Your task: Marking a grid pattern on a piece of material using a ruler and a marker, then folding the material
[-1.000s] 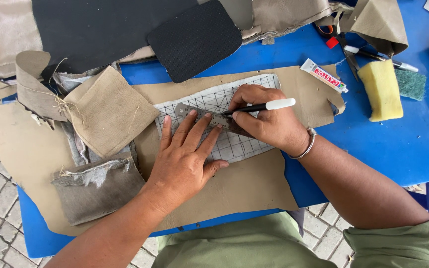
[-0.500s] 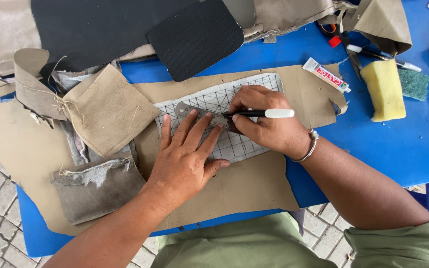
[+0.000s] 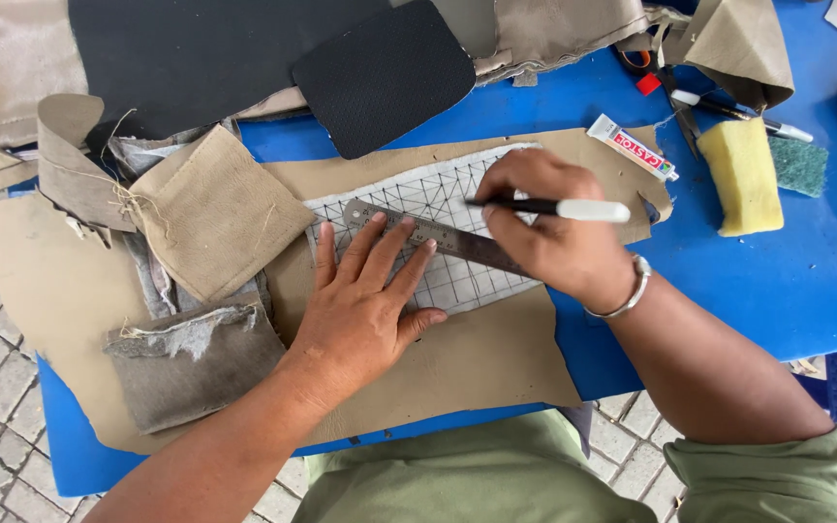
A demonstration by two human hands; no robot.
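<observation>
My left hand (image 3: pixel 360 305) lies flat with fingers spread, pressing a steel ruler (image 3: pixel 457 240) onto a pale patch (image 3: pixel 438 194) marked with a grid of pen lines. That patch sits on a large tan leather piece (image 3: pixel 477 363) spread over the blue table (image 3: pixel 806 281). My right hand (image 3: pixel 549 228) grips a black-and-white pen (image 3: pixel 564 207), its tip against the ruler's upper edge near the middle of the grid. A metal bracelet circles my right wrist.
A folded tan leather square (image 3: pixel 210 208), a grey scrap (image 3: pixel 191 363) and frayed strips lie left. Black rubber sheets (image 3: pixel 385 73) sit at the back. A glue tube (image 3: pixel 634 147), a yellow sponge (image 3: pixel 753 174) with a green pad, a marker (image 3: pixel 743 116) and scissors lie right.
My right hand and the pen have shifted slightly to the right along the ruler. My left hand keeps the ruler pinned in the same place.
</observation>
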